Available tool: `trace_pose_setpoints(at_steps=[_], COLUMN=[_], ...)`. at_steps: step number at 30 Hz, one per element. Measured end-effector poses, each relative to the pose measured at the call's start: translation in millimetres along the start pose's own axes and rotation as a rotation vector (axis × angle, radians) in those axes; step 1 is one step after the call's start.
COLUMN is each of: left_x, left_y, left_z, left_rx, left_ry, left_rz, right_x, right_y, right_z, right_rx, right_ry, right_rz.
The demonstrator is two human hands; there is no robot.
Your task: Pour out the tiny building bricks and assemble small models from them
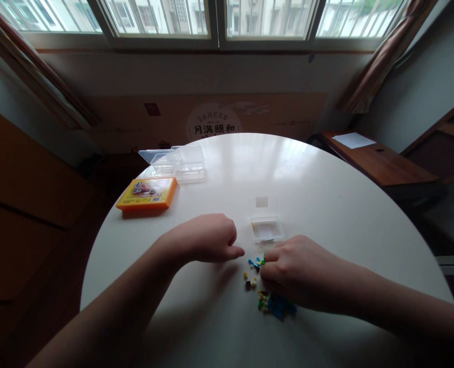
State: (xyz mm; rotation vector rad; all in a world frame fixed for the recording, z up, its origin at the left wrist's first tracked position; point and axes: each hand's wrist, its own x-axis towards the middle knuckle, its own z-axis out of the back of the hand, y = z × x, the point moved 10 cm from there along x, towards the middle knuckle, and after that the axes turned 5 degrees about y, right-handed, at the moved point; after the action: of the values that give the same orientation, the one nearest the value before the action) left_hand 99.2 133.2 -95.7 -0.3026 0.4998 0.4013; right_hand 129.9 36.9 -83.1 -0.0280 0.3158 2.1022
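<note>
A round, glossy white surface (334, 214) carries an open clear plastic case (188, 166) near its 11 o'clock and a flat orange-and-yellow box (148, 194) at 10. Near the middle, the right hand (294, 268) bends over the loose pieces, the left hand (209, 237) at their 10 o'clock; whether either's fingers grip anything I cannot tell. A small open clear plastic box (267, 232) sits near the pieces' 12, a blue-and-green heap (276, 306) at 5. Smallest are those loose blue, green and yellow pieces (256, 264).
</note>
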Motion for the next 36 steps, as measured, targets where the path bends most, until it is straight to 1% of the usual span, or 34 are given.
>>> trace_pose_setpoints(at_steps=[4, 9, 12, 15, 18, 20, 23, 26, 30, 33, 36], left_x=[2, 4, 4, 4, 7, 11, 17, 19, 19, 19, 20], left_y=[-1, -2, -3, -3, -2, 0, 5, 7, 6, 9, 12], left_z=[-3.0, -5.1, -4.2, -0.4, 5.4, 6.4, 4.6, 3.9, 4.4, 4.1, 4.0], left_rx=[0.005, 0.015, 0.019, 0.011, -0.003, -0.022, -0.061, -0.07, -0.087, -0.123, -0.157], left_ry=[0.003, -0.011, -0.022, -0.059, -0.124, -0.147, -0.154, -0.165, -0.166, -0.147, -0.14], left_rz=[-0.011, -0.036, -0.051, -0.054, -0.058, -0.048, -0.013, 0.007, -0.016, -0.013, -0.004], right_x=[0, 3, 2, -3, -10, -12, -6, 5, 12, 7, -3], right_y=[5, 7, 6, -12, -47, -68, -84, -84, -81, -85, -93], right_z=[-1, -2, 3, 20, 36, 41, 36, 26, 20, 25, 33], right_rx=[-0.031, -0.004, 0.016, 0.052, 0.07, 0.081, 0.074, 0.04, 0.046, 0.094, 0.136], right_ry=[0.0, -0.006, -0.05, -0.203, -0.366, -0.44, -0.429, -0.363, -0.296, -0.343, -0.408], right_rz=[0.007, 0.024, 0.04, -0.005, -0.122, -0.189, -0.226, -0.223, -0.205, -0.214, -0.279])
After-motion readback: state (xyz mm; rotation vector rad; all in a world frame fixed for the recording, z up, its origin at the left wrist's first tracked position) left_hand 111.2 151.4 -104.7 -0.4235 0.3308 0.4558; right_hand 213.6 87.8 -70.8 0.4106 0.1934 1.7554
